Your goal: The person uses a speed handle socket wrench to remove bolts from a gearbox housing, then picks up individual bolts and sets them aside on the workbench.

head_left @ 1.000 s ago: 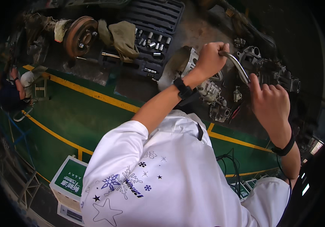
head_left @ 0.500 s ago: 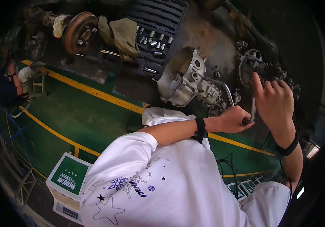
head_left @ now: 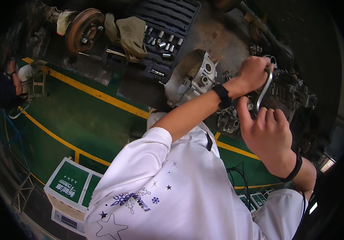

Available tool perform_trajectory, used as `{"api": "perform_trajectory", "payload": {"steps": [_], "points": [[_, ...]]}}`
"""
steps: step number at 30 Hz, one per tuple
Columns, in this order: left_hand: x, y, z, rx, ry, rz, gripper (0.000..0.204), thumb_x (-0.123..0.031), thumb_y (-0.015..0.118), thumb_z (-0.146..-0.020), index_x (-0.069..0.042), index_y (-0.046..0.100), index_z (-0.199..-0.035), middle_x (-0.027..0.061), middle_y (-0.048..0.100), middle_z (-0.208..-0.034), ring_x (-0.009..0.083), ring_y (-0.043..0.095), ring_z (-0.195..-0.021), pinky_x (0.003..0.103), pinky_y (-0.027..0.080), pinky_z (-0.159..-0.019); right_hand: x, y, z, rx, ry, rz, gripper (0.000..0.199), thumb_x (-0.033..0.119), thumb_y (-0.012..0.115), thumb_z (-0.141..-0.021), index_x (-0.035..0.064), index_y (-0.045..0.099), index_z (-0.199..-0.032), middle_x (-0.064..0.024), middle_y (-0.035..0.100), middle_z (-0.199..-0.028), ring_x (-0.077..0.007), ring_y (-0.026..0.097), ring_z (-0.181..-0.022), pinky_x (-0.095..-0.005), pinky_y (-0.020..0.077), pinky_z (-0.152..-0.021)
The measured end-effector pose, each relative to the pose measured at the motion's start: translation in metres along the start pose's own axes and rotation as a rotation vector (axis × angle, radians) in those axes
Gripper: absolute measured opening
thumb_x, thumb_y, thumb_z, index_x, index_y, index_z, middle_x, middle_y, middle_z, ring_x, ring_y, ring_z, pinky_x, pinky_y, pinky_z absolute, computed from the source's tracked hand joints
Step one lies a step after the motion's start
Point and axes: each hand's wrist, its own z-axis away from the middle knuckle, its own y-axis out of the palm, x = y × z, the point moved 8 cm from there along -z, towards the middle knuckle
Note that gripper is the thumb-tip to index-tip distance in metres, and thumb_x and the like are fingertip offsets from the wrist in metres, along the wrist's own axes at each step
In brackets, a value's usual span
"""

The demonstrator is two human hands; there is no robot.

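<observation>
My left hand, with a dark watch on its wrist, is closed around the upper bend of a crank-shaped steel speed wrench. Nearer to me, my right hand is curled at the wrench's lower end, its thumb sticking out; the palm hides the grip itself. The wrench's other end is out of sight behind my left hand and forearm. Below that forearm lies a cast-metal gearbox housing with a wide bell opening; its narrower part shows past the watch. A second gearbox lies beyond my hands to the right.
A black socket case with several sockets lies open at the back. Beside it are a khaki cloth, a steel bar and a rusty brake drum. A person sits far left. A white-green cabinet stands at lower left.
My left hand has swung the crank bend away from me, up and over the bench. My right hand has shifted left and nearer to me. The gearbox housing stays in place.
</observation>
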Motion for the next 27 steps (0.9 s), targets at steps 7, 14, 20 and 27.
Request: {"api": "perform_trajectory", "payload": {"steps": [7, 14, 20, 27], "points": [[-0.033, 0.054, 0.143, 0.549, -0.117, 0.128, 0.029, -0.024, 0.069, -0.088, -0.003, 0.065, -0.068, 0.0173, 0.058, -0.058, 0.0394, 0.06, -0.059, 0.044, 0.045, -0.053, -0.078, 0.066, -0.003, 0.061, 0.167, -0.206, 0.011, 0.018, 0.065, -0.091, 0.0107, 0.062, -0.1, -0.0009, 0.055, -0.05, -0.0189, 0.06, -0.048, -0.0318, 0.0452, -0.054], [-0.031, 0.016, 0.162, 0.535, -0.028, 0.131, 0.027, -0.023, 0.07, -0.085, -0.006, 0.064, -0.065, 0.0142, 0.057, -0.056, 0.0367, 0.06, -0.059, 0.043, 0.047, -0.054, -0.07, 0.069, 0.029, -0.005, 0.217, -0.249, 0.017, 0.017, 0.068, -0.091, 0.0075, 0.067, -0.105, -0.0008, 0.055, -0.061, -0.0178, 0.059, -0.059, -0.0323, 0.0462, -0.062], [-0.014, -0.079, 0.073, 0.166, -0.125, 0.003, 0.043, -0.021, 0.064, -0.097, 0.0, 0.056, -0.06, 0.0167, 0.048, -0.05, 0.0305, 0.049, -0.042, 0.037, 0.038, -0.047, -0.055, 0.067, 0.052, 0.072, 0.311, -0.306, 0.019, 0.02, 0.069, -0.09, 0.0103, 0.068, -0.107, -0.0008, 0.051, -0.06, -0.0164, 0.056, -0.056, -0.0321, 0.0426, -0.056], [-0.032, 0.059, 0.079, 0.169, 0.274, -0.066, 0.025, -0.028, 0.065, -0.087, -0.004, 0.062, -0.086, 0.0195, 0.068, -0.089, 0.0386, 0.067, -0.09, 0.047, 0.052, -0.077, -0.014, 0.02, 0.003, 0.091, 0.057, -0.044, 0.047, 0.017, 0.065, -0.077, 0.012, 0.065, -0.124, -0.0001, 0.057, -0.06, -0.0153, 0.061, -0.057, -0.0303, 0.046, -0.059]]}}
